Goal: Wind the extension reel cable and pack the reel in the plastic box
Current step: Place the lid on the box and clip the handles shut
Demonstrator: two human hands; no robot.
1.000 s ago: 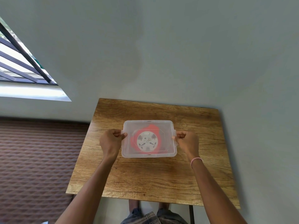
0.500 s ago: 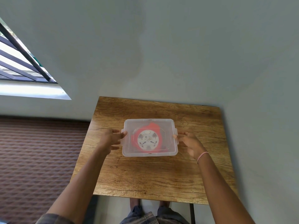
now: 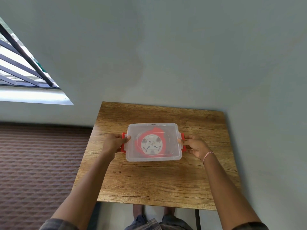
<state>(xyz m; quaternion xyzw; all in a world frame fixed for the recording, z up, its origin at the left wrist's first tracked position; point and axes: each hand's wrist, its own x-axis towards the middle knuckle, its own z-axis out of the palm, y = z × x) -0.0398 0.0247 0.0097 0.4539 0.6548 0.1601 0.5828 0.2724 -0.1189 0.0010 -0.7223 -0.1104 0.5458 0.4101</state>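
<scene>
Two red latches [image 3: 182,135], hidden half a second ago, now jut from the plastic box [image 3: 132,157]. The left hand [image 3: 114,143] and right hand [image 3: 195,145] each pinch one, with the reel [image 3: 151,145] boxed between them on the table [image 3: 157,183].

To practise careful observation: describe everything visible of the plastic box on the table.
The plastic box is a clear, rounded rectangle with its lid on and a red latch at each short end. It sits flat on the wooden table. The red-and-white reel shows through it. The left hand and right hand grip its ends at the latches.
</scene>
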